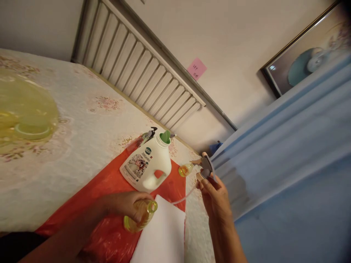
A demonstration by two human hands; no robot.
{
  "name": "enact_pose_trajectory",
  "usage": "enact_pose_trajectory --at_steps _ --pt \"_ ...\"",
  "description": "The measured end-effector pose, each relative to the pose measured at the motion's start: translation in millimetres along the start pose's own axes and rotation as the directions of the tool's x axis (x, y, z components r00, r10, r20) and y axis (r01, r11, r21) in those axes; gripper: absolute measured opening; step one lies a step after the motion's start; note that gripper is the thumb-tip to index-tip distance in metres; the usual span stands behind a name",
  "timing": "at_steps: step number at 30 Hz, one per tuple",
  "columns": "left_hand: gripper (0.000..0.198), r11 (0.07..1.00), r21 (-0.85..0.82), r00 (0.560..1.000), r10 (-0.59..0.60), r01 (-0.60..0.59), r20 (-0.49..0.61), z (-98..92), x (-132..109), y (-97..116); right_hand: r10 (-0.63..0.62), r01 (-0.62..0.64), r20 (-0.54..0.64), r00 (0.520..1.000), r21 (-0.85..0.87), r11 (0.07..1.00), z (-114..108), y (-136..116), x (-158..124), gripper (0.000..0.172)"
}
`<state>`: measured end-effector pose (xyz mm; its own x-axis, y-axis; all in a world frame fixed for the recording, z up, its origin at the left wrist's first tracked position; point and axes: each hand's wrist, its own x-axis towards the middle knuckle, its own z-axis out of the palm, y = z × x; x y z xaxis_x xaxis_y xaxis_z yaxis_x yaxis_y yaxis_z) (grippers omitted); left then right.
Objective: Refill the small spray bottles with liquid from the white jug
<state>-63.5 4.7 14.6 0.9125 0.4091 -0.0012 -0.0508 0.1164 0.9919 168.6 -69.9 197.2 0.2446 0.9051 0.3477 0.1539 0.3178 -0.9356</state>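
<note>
My left hand (123, 204) is wrapped round a clear yellow bottle (145, 215), whose neck is uncapped and tilts up to the right. In my right hand (214, 197) is a trigger spray head (206, 170), raised to the right of the bottle. Its thin dip tube (181, 199) curves down to the left, apart from the bottle's mouth. Beyond my left hand stands a white detergent jug (146, 166) with a handle, a printed label and a green spout (165, 136). A small bottle of yellow liquid (185, 170) stands just left of the spray head.
Under the jug lies a red plastic sheet (90, 193), with white paper (167, 233) on it. Another dark pump top (150, 133) shows behind the jug. A large yellow transparent container (33, 98) is at the left. A radiator (137, 62) and blue curtain (287, 157) border the table.
</note>
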Motion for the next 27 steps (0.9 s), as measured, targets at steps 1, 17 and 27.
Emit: enact_pose_trajectory --at_steps 1,17,27 --pt "0.067 1.000 -0.010 1.000 0.005 -0.005 0.002 0.1 0 -1 -0.001 0.002 -0.011 1.000 0.039 0.999 5 -6 -3 0.030" --pt "0.061 1.000 -0.025 1.000 0.019 -0.019 -0.008 6.0 -1 8 0.103 -0.099 0.095 0.990 -0.050 0.994 46 45 -40 0.026" --pt "0.066 0.996 -0.073 0.997 0.055 -0.051 0.054 0.3 4 -6 0.250 -0.227 0.218 0.943 -0.126 0.966 46 95 -76 0.029"
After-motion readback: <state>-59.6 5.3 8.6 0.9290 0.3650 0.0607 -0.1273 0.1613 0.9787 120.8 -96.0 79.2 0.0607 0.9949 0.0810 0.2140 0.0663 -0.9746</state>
